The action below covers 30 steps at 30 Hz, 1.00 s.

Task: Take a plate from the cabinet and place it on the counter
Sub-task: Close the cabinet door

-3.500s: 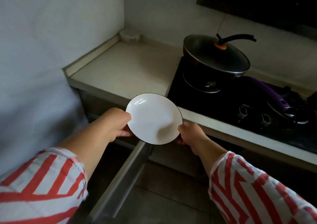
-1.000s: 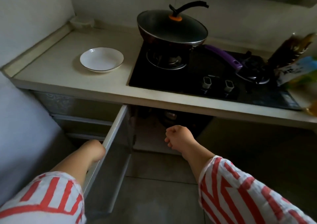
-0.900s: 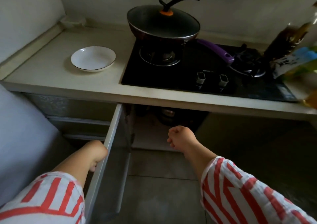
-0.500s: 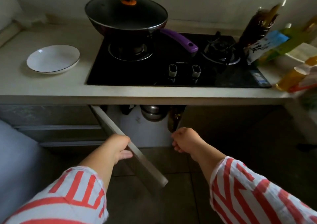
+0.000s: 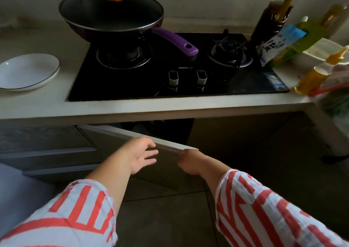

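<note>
So the plate (image 5: pixel 28 70) sits on the desk (image 5: pixel 56 105), left of the stove (image 5: pixel 175 67). Our left hand (image 5: pixel 138 155) is spread flat on the cabinet door (image 5: pixel 143 139); right hand (image 5: pixel 189 161) curls at its edge, grip hard to tell.

Single head-worn wide-angle view, looking forward and steeply down from above the counter (image 5: pixel 132 108) edge, close enough that both striped sleeves fill the bottom corners. Faces the back wall: hob (image 5: pixel 245 84) sits mid-frame, cabinet door (image 5: pixel 164 163) and floor below it. No second view, so no overlap; edges bend with lens distortion.
</note>
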Motion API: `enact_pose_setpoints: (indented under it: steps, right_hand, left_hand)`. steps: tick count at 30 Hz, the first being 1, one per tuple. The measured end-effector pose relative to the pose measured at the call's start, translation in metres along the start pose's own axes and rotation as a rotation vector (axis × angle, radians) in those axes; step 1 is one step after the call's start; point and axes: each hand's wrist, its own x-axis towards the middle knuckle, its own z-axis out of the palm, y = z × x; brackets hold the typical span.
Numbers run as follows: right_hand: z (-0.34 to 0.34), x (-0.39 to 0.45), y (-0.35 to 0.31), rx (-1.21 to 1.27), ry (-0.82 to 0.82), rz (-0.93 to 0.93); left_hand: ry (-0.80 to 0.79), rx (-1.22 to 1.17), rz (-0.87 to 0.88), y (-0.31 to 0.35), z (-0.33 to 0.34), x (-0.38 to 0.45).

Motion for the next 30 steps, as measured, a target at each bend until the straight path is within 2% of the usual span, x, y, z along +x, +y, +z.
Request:
enact_pose_setpoints:
  steps: [5, 9, 15, 18, 25, 30]
  right_hand:
    - [-0.007, 0.033, 0.000, -0.001, 0.163, 0.031]
    - [-0.020, 0.054, -0.004, 0.086, 0.229, 0.082]
    - [-0.041, 0.079, -0.011, 0.069, 0.220, 0.097]
    - [-0.048, 0.084, -0.011, -0.031, 0.202, 0.059]
    - [-0.044, 0.082, -0.019, -0.009, 0.213, 0.069]
    - [-0.048, 0.057, -0.034, -0.096, 0.056, 0.079]
  left_hand:
    - [0.069, 0.078, 0.025, 0.003, -0.020, 0.007]
    - [0.114, 0.090, 0.041, 0.011, -0.038, 0.008]
    - [0.155, 0.079, 0.048, 0.013, -0.056, 0.002]
    - [0.160, 0.075, 0.044, 0.013, -0.065, -0.006]
    - [0.227, 0.041, 0.089, 0.021, -0.092, -0.018]
    - [0.233, 0.046, 0.111, 0.025, -0.103, -0.040]
